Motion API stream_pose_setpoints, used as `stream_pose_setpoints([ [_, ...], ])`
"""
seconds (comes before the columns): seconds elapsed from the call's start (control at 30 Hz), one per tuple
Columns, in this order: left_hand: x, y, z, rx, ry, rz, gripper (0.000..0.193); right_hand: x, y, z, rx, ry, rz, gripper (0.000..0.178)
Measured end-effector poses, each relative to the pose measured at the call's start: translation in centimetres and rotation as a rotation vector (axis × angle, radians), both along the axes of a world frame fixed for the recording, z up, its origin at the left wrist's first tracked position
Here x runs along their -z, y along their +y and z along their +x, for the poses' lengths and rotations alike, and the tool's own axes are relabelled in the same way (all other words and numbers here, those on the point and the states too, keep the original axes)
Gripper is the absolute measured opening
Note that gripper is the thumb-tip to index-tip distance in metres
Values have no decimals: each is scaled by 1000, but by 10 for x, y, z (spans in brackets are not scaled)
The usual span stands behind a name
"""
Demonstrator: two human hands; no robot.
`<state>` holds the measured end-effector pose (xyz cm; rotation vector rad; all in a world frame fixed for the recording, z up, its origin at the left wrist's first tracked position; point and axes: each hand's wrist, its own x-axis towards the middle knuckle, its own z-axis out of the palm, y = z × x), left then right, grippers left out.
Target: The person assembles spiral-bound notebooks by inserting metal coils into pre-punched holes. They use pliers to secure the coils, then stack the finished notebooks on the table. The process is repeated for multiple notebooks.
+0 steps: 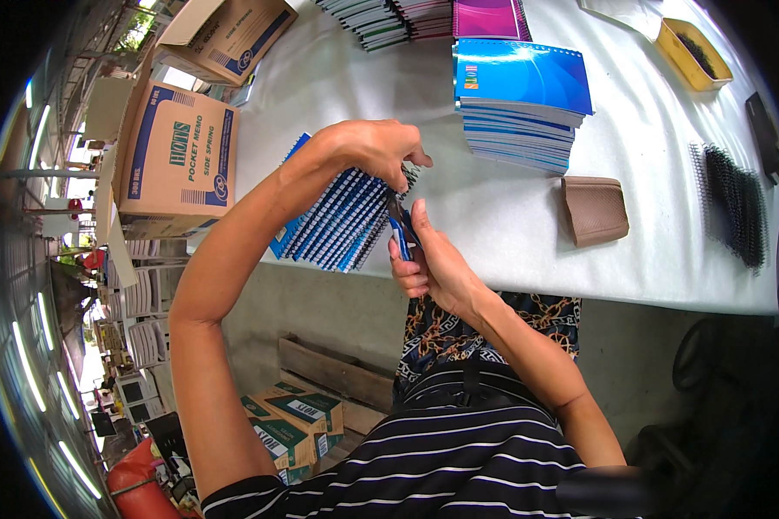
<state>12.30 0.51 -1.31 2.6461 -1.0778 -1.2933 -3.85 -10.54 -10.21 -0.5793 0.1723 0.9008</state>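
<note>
A stack of blue spiral-bound notebooks [337, 216] lies fanned near the table's front edge, its coil bindings showing in rows. My left hand [376, 149] reaches over its far right corner with bent fingers. Dark coil ends show by those fingertips, but what they grip is partly hidden. My right hand [437, 264] is closed around blue-handled pliers [400, 233], thumb along the upper side. The dark jaws of the pliers point up to the coil ends, just below my left fingertips; whether they touch a coil I cannot tell.
A tall stack of blue notebooks [524, 104] stands farther right. Beside it are a brown folded piece [595, 210], a bunch of black coils [736, 208] and a yellow tray [694, 54]. Cardboard boxes [182, 160] stand at the left. More notebooks [398, 22] lie at the back.
</note>
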Motion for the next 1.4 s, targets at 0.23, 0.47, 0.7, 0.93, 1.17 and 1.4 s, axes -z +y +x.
stream_pose_setpoints([
  [0.23, 1, 3, 0, 24, -9, -31, 63, 10, -1, -11, -24, -88, -42, 74],
  [0.47, -1, 3, 1, 9, -33, 3, 62, 11, 4, 3, -26, -60, 12, 72],
  [0.7, -1, -3, 2, 54, -135, 119, 61, 10, 7, 22, -86, -41, -20, 70],
  [0.93, 9, 2, 3, -7, -82, 62, 66, 16, 5, 6, -30, -108, -66, 75],
  [1.17, 10, 2, 3, -21, -91, 67, 66, 16, 1, 13, -78, -95, -26, 76],
  [1.4, 12, -1, 3, 16, -81, 90, 66, 15, 5, 15, -60, -45, 39, 74],
])
